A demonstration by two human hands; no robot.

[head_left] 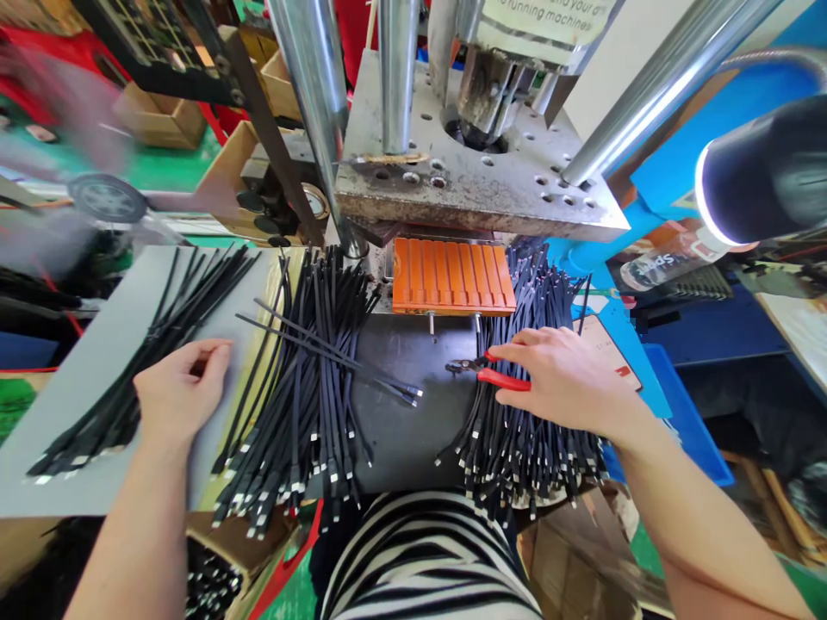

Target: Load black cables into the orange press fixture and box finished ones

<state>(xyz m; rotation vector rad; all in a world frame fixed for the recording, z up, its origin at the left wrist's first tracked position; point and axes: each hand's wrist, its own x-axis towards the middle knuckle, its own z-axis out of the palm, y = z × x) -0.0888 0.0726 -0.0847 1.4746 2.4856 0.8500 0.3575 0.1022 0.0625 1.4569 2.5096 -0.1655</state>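
My left hand (181,392): fingers curled inward, near black cables (171,323) | My right hand (559,375): gripping red-handled pliers (505,381) above a cable pile (526,465) | Orange block (452,274): ahead

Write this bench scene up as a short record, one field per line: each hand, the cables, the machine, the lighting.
Left hand: curled near the left cable bundle; no held item visible
Right hand: holds red-handled pliers over the right cable pile
Middle: black cable pile, two cables lying across it
Machine: metal plate, grooved orange block lower down
Lighting: lit lamp at right
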